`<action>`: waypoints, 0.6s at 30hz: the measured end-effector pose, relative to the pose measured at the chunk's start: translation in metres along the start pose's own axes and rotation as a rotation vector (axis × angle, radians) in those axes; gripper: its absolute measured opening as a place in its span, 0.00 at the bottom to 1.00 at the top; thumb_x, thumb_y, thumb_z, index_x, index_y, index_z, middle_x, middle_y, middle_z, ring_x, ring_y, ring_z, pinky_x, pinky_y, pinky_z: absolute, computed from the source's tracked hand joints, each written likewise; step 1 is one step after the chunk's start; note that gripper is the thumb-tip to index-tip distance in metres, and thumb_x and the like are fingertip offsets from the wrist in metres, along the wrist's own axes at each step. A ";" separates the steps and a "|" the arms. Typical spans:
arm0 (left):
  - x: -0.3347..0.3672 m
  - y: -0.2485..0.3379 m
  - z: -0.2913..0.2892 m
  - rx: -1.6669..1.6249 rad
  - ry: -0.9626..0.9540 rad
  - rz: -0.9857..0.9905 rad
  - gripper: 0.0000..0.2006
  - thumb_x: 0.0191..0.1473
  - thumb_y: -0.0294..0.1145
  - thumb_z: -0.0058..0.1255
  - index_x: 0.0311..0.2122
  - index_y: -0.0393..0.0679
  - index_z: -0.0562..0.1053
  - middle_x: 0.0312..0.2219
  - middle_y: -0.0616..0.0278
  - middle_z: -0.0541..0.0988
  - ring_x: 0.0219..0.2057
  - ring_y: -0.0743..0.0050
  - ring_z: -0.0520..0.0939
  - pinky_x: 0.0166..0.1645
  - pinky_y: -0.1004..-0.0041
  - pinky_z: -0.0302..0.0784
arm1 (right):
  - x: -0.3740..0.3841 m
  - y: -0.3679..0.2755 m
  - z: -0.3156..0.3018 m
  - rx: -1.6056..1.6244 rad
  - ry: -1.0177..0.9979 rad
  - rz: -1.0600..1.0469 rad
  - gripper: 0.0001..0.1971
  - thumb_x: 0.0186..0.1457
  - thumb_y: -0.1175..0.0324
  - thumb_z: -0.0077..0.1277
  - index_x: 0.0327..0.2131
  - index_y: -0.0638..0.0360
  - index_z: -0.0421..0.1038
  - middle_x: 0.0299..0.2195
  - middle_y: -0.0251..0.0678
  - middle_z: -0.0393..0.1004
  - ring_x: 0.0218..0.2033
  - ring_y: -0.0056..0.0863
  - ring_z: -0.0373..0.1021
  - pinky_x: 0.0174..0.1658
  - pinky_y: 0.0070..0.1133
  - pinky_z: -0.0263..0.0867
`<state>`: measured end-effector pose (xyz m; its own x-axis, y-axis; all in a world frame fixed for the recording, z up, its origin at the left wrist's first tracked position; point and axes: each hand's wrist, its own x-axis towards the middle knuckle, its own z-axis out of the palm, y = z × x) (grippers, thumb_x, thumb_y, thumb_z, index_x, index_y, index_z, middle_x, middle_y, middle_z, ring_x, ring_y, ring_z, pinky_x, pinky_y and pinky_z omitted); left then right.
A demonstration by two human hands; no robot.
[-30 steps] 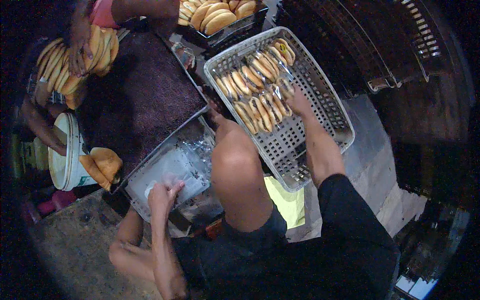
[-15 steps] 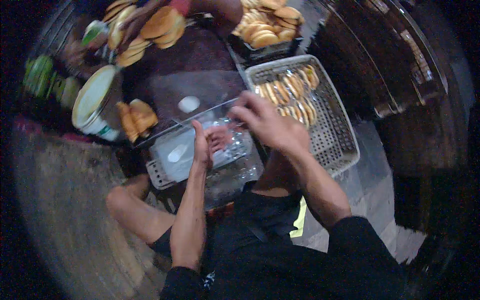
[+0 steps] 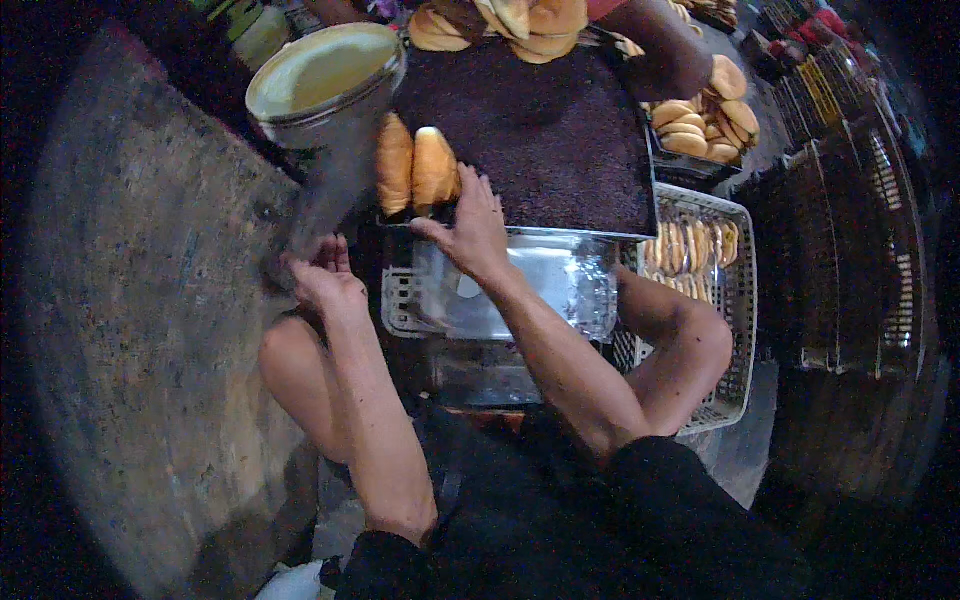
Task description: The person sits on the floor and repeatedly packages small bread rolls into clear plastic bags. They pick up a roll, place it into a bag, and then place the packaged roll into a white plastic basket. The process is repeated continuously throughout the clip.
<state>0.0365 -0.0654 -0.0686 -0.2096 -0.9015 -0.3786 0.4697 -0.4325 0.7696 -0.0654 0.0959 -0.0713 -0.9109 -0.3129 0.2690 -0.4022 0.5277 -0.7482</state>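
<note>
My right hand (image 3: 475, 226) is open at the near left corner of a dark tray (image 3: 560, 130), fingers stretched along the right side of a golden bread roll (image 3: 434, 168). Another long bread roll (image 3: 396, 165) lies left of it. My left hand (image 3: 328, 278) is out to the left, above my knee, palm partly turned up and fingers apart, with nothing visible in it. Beneath my right forearm lies a stack of clear plastic bags (image 3: 570, 275) on a pale perforated crate (image 3: 401, 298).
A large pale bucket (image 3: 325, 85) stands beyond my left hand. At the right, a grey perforated crate (image 3: 743, 300) holds rows of wrapped buns (image 3: 690, 245). Behind it is a box of round buns (image 3: 690, 135). Another person's arm (image 3: 665, 50) reaches over the tray's far side, near more buns (image 3: 545, 25).
The view has swung left. My right hand has gone from above the plastic bags to the bread rolls. My left hand has moved left, away from the bags.
</note>
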 end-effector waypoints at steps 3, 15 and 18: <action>0.023 0.005 -0.031 -0.040 -0.134 0.000 0.19 0.59 0.49 0.40 0.32 0.40 0.69 0.26 0.61 0.75 0.27 0.69 0.77 0.33 0.70 0.77 | 0.008 0.006 0.029 -0.252 0.103 -0.033 0.32 0.46 0.49 0.57 0.47 0.65 0.64 0.55 0.51 0.59 0.60 0.51 0.50 0.60 0.50 0.39; -0.067 -0.025 0.053 0.276 -0.337 0.066 0.35 0.57 0.64 0.26 0.56 0.43 0.59 0.51 0.52 0.67 0.47 0.53 0.74 0.45 0.60 0.78 | 0.004 0.061 -0.246 0.976 -0.156 0.471 0.30 0.47 0.61 0.50 0.53 0.66 0.59 0.43 0.44 0.69 0.44 0.30 0.67 0.48 0.24 0.62; -0.114 -0.038 0.075 0.305 -0.410 0.046 0.36 0.59 0.62 0.22 0.60 0.42 0.53 0.55 0.47 0.63 0.48 0.50 0.73 0.49 0.58 0.75 | -0.009 0.055 -0.293 0.920 -0.201 0.466 0.26 0.48 0.62 0.49 0.50 0.64 0.64 0.42 0.40 0.71 0.43 0.29 0.67 0.48 0.22 0.61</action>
<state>-0.0215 0.0524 -0.0163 -0.5426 -0.8256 -0.1545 0.2279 -0.3218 0.9190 -0.1062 0.3585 0.0629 -0.8916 -0.4027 -0.2071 0.2864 -0.1472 -0.9467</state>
